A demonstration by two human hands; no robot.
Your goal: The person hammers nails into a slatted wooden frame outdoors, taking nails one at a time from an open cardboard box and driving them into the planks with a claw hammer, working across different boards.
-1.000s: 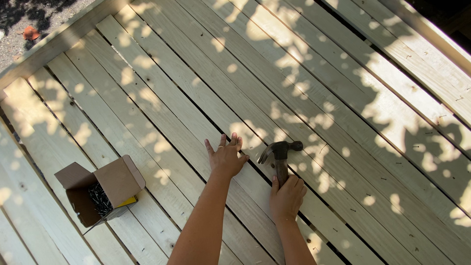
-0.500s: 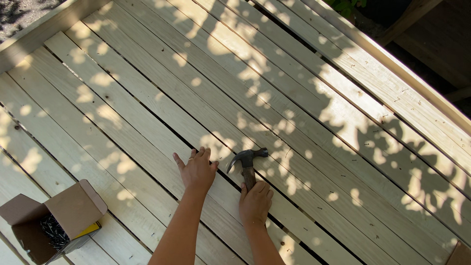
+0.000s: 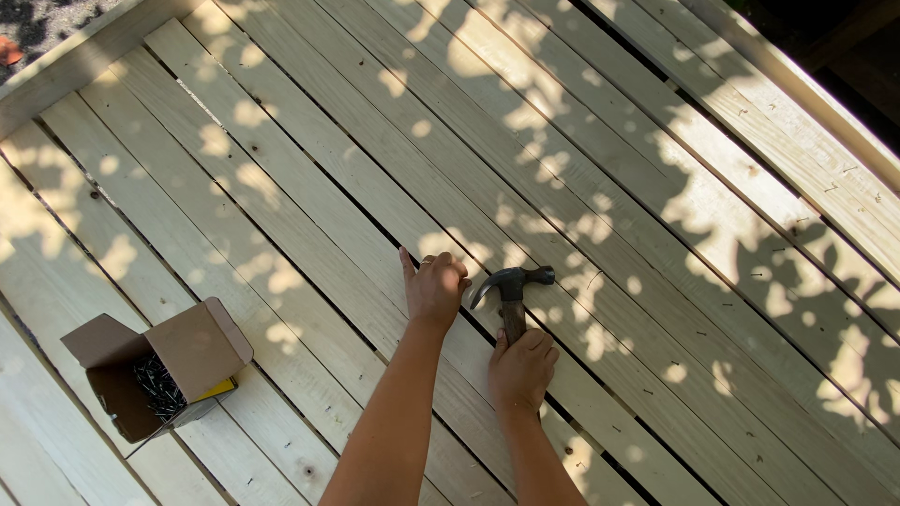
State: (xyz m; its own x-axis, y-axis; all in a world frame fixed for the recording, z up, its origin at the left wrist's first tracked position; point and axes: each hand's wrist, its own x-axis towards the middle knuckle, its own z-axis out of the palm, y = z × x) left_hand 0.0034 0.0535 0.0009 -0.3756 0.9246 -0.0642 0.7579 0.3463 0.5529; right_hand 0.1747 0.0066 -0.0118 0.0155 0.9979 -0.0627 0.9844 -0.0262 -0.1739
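Claw hammer (image 3: 512, 286), dark metal head, held in right hand (image 3: 521, 370).

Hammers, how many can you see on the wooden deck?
1. A single dark metal claw hammer lies over the pale wooden deck boards, its handle gripped by the right hand, next to the left hand. Nothing hints at another.

Hands (image 3: 478, 328), hammer (image 3: 513, 290) on deck boards (image 3: 281, 169)
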